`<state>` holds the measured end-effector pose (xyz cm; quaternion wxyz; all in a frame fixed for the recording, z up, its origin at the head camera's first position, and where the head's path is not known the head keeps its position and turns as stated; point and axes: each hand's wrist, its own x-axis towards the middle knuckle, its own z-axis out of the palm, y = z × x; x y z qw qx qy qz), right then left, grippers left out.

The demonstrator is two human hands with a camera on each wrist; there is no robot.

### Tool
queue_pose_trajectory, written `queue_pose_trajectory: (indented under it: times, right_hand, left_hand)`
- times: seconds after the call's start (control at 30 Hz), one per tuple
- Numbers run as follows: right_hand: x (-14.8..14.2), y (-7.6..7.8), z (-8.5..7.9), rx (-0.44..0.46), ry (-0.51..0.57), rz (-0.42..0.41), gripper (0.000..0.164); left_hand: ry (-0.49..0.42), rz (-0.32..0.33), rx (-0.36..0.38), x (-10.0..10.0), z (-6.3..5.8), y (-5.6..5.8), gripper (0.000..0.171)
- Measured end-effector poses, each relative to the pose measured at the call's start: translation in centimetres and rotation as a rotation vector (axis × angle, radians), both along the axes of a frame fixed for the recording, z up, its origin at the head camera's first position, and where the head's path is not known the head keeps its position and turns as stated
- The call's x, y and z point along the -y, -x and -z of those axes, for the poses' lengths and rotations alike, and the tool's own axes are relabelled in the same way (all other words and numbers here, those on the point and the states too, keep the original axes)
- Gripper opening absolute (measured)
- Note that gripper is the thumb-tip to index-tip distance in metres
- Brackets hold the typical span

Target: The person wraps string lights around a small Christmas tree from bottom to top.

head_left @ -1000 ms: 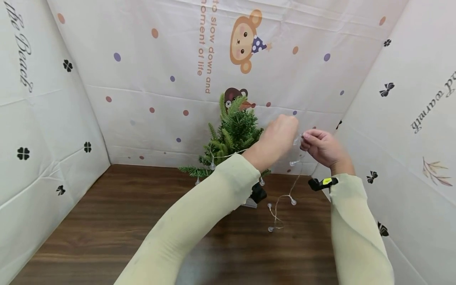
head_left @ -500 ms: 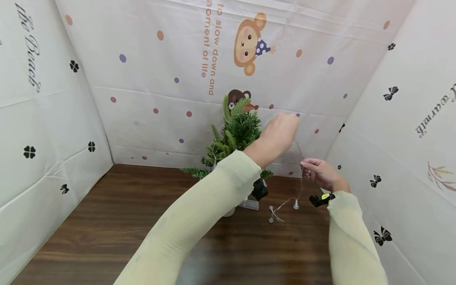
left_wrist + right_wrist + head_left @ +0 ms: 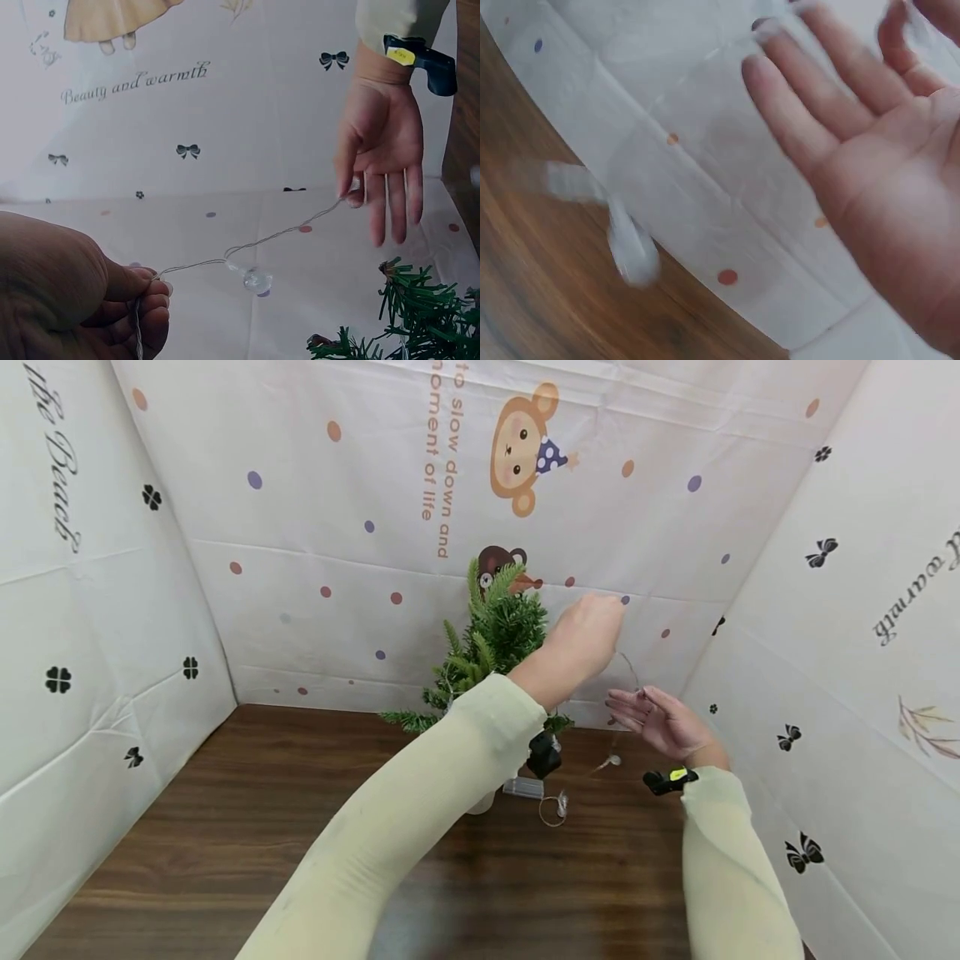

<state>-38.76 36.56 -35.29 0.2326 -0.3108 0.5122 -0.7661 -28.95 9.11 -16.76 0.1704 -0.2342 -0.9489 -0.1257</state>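
My left hand (image 3: 581,639) is raised at the right side of a small green artificial Christmas tree (image 3: 506,622). In the left wrist view its thumb and fingers pinch the thin wire of a string of lights (image 3: 285,238). A clear bulb (image 3: 257,280) hangs on the stretch between the hands. Lower and to the right, my right hand (image 3: 667,724) pinches the same wire between thumb and index finger, its other fingers straight and palm turned up. Below it dangles another bulb (image 3: 614,761), blurred in the right wrist view. My left forearm hides part of the tree.
By the tree's pale base (image 3: 482,804), a clear battery box (image 3: 523,787) lies on the brown wooden table (image 3: 225,827). Next to it is a loop of light string (image 3: 553,810). Printed white cloth walls (image 3: 300,510) enclose the back and both sides.
My right hand has come down from beside the left hand, and its outer fingers have straightened. The loose end of the light string has swung left toward the battery box. My left hand stays nearly still.
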Motion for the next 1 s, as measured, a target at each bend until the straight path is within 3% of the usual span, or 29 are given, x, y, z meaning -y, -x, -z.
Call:
queue_pose_trajectory:
  times: [0.17,0.47,0.67,0.83,1.0]
  right_hand:
    - [0.9,0.0,-0.2,0.054,0.06,-0.016,0.052]
    - [-0.4,-0.5,1.3,-0.041,-0.258,0.182,0.044]
    - [-2.1,-0.5,1.7,-0.034,-0.288,0.2,0.048]
    - [-2.2,-0.4,-1.2,0.062,-0.248,0.344,0.048]
    - [-1.9,-0.5,-6.1,0.205,-0.036,0.478,0.043]
  left_hand:
    - [-0.008,-0.004,0.003,0.1,-0.1,0.0,0.022]
    - [0.016,0.006,-0.013,0.2,-0.2,0.1,0.025]
    - [0.035,0.036,-0.031,0.6,-0.1,0.3,0.019]
    - [0.104,0.076,-0.015,1.2,0.1,0.3,0.019]
    - [0.196,0.084,-0.03,1.5,0.4,0.1,0.015]
